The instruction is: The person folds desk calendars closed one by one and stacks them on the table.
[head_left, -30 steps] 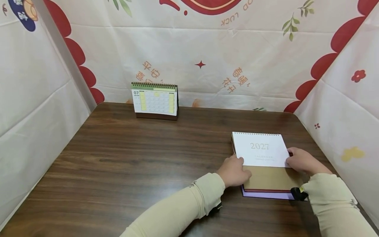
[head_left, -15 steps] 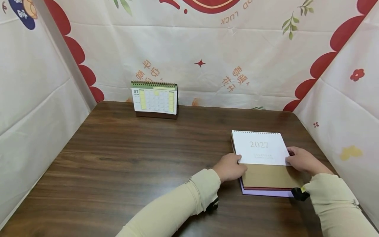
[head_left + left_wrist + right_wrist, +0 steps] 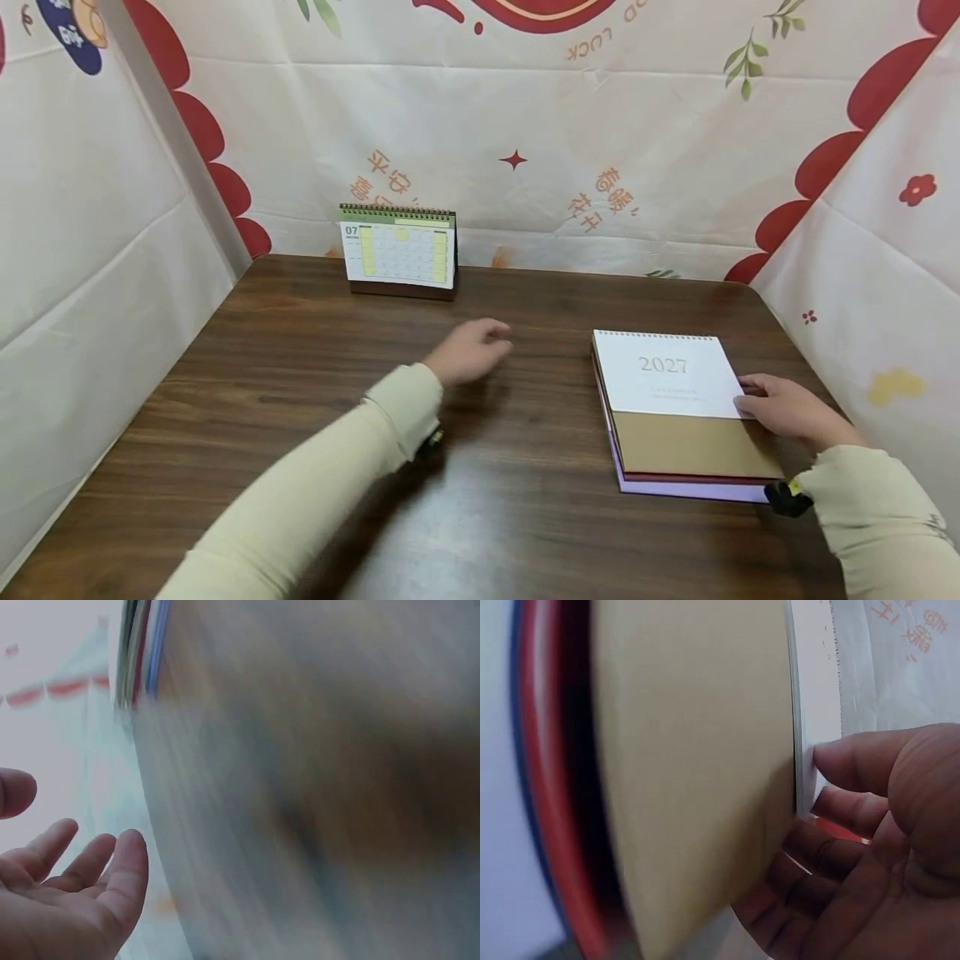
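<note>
My left hand (image 3: 468, 352) hovers over the middle of the table, fingers loosely bent and holding nothing. In the left wrist view its fingertips (image 3: 129, 851) point up, apart from the thumb. A white and gold 2027 desk calendar (image 3: 697, 446) lies on top of a small stack at the right. Beneath it show dark red and purple edges (image 3: 693, 490). My right hand (image 3: 795, 408) grips the calendar's right side. In the right wrist view the thumb (image 3: 855, 759) presses the white page edge, with the other fingers round the gold board (image 3: 697, 750).
A green-topped desk calendar (image 3: 399, 254) showing 07 stands upright at the back left of the dark wooden table (image 3: 300, 367). White printed cloth (image 3: 517, 117) hangs behind and at both sides.
My left hand has let go of the stack's left side and moved left and away from me over the table. The right hand stays at the calendar's right side.
</note>
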Demonstrator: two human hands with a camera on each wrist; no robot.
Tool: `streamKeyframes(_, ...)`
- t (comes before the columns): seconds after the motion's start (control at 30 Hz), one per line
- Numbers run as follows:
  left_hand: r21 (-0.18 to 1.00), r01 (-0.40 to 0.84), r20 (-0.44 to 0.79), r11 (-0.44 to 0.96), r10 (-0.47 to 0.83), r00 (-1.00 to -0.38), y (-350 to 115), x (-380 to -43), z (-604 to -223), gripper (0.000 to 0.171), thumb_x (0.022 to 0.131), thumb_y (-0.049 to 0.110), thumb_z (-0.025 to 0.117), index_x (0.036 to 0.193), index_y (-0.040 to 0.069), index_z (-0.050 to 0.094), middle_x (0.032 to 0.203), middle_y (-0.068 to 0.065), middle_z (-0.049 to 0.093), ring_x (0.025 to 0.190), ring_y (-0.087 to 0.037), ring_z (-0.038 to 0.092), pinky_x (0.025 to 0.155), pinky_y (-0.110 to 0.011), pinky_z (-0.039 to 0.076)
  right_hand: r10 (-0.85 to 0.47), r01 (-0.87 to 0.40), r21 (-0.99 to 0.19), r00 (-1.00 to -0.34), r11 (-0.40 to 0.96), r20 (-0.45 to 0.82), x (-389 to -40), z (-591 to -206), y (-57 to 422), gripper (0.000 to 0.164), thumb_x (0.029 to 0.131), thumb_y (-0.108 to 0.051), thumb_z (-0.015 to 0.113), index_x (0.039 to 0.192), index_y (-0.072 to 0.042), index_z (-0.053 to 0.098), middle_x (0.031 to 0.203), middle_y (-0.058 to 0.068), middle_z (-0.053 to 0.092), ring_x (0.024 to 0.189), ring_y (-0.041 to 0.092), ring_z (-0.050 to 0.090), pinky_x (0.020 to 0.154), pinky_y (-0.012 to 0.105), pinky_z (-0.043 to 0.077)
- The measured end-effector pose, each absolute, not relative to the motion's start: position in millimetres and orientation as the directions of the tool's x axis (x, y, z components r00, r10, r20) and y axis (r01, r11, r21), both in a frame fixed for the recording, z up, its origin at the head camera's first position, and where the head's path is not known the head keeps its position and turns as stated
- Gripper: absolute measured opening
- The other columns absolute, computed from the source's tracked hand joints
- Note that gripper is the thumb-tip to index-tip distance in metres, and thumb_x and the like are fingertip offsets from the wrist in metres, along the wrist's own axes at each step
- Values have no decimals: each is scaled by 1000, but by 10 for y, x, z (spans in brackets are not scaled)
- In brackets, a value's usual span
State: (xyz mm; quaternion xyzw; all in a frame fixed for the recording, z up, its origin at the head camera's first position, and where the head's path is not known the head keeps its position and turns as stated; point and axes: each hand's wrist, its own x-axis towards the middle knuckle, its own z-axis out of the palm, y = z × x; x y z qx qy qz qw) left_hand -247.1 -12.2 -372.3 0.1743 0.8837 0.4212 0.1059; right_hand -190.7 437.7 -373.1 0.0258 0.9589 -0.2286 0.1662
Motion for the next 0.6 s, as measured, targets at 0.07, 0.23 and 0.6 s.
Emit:
streamKeyframes(0.07, 781, 187, -35, 596, 340, -940, -406, -2592, -3696, 41, 101, 23, 54, 138, 5, 57, 141, -12, 55, 130, -28, 49, 108, -42, 38, -33, 112, -442, -951, 890, -307, -1896, -3711, 4397, 63, 102, -25, 51, 136, 25, 32, 127, 46, 43, 105, 51, 53, 84, 58, 50)
streamKeyframes(0.23, 766, 107, -46, 634, 220, -974, -1022, -2808, -3638, 40, 102, 22, 50, 136, 2, 57, 142, -16, 53, 132, -30, 46, 108, -45, 36, -30, 93, -489, -971, 867, -237, -1912, -3565, 4386, 65, 106, -36, 42, 137, 21, 34, 122, 43, 51, 105, 51, 56, 78, 54, 52)
streamKeyframes(0.6, 721, -22, -41, 693, 11, -999, -1781, -3028, -3503, 44, 100, 21, 43, 136, -1, 53, 143, -20, 49, 126, -34, 46, 103, -49, 38, -68, -38, -521, -997, 852, -38, -2345, -3288, 3499, 54, 105, -39, 43, 136, 4, 50, 127, 30, 56, 113, 44, 54, 90, 60, 44)
